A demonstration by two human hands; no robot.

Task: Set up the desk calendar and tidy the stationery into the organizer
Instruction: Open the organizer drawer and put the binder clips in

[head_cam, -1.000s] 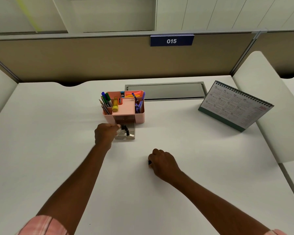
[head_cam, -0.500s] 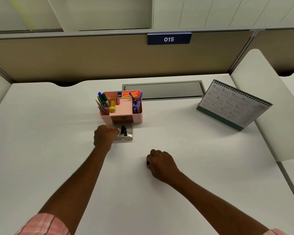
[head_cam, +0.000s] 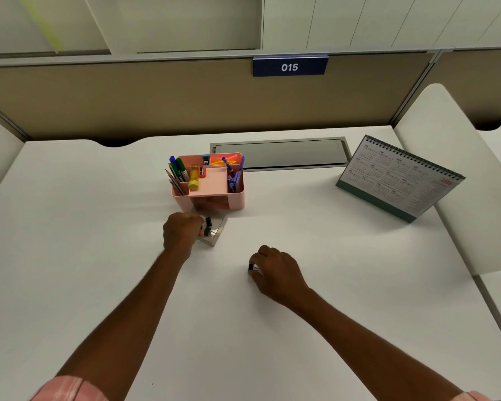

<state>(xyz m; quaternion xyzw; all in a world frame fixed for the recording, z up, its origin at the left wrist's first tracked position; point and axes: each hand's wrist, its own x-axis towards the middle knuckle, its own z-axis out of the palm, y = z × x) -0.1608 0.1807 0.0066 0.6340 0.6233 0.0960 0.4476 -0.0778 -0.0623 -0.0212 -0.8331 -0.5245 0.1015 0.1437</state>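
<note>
Organizer (head_cam: 238, 198), clear drawer (head_cam: 218, 237) gripped by left hand (head_cam: 181, 234), right hand (head_cam: 275, 270) pinching black clip (head_cam: 250, 267)

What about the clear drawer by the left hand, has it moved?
Yes. The clear drawer has slid slightly toward the person, away from the pink organizer, and its near end swung left, so it sits askew to the organizer's front.
</note>
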